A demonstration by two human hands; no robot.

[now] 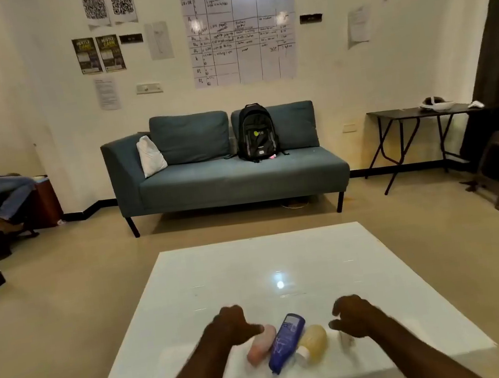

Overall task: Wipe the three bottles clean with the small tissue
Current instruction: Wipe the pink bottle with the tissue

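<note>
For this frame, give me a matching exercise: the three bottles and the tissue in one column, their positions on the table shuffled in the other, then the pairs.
Column 1
1. pink bottle
2. blue bottle
3. yellow bottle
4. small tissue

Column 2
A. middle of the three, lying down
B. under the right hand
C. leftmost, by the left hand
D. right of the three, white cap toward the camera

Pairs: 1-C, 2-A, 3-D, 4-B. All lie on the white table.
</note>
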